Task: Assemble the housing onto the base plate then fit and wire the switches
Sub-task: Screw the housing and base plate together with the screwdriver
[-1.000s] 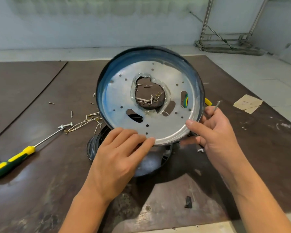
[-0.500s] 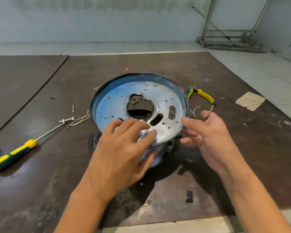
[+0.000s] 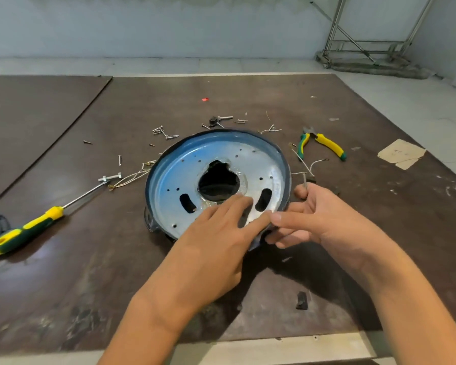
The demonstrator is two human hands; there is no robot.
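Head view: blue housing (image 3: 169, 180) sits on the tabletop (image 3: 116, 259) over a dark base (image 3: 147, 219). Left hand (image 3: 208, 248) presses flat-fingered on its near face, apparently seating it. Right hand (image 3: 324, 222) has a pinching grip on the near-right rim, with a screw (image 3: 304, 180) tucked in curled fingers, presumably for fastening.

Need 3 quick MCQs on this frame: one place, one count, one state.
1. Where do the pliers lie relative to the housing? A) left of it B) right of it C) on it
2. How many oblong slots show in the housing face? A) two B) four C) none
3. The left hand is: A) an empty fist B) fingers flat on the housing C) off the housing
Key: 1 B, they lie beyond its right rim. 2 A, one each side of the central hole. 3 B, straight fingers rest on the metal; the right hand pinches a screw.
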